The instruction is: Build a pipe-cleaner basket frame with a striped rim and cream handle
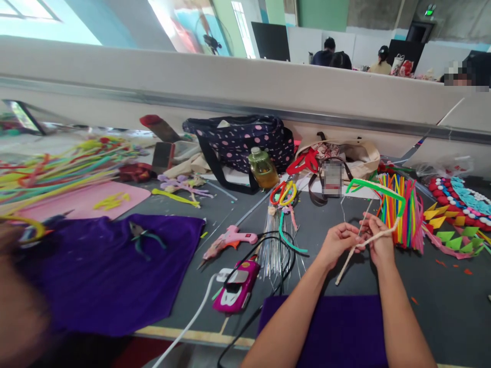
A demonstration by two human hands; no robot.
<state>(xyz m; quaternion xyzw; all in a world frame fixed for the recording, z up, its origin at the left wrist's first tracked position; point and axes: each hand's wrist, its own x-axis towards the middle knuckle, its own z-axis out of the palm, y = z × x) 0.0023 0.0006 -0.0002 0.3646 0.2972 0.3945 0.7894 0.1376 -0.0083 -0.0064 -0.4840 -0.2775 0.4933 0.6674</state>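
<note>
My left hand pinches a cream pipe cleaner, whose free end slants down toward the table. Close beside it, my right hand is closed on the same cream piece where strands cross. A bent green pipe cleaner joins the cream one and arches above my hands. Thin pale strands stick up between my fingers; their ends are hard to make out. Behind my right hand lies a bundle of colourful pipe cleaners. A purple cloth is under my forearms.
A pink glue gun, a magenta power strip with cables and clear sticks lie left of my hands. Pliers rest on another purple cloth. A co-worker's blurred arm is far left. A bottle stands by a dotted bag.
</note>
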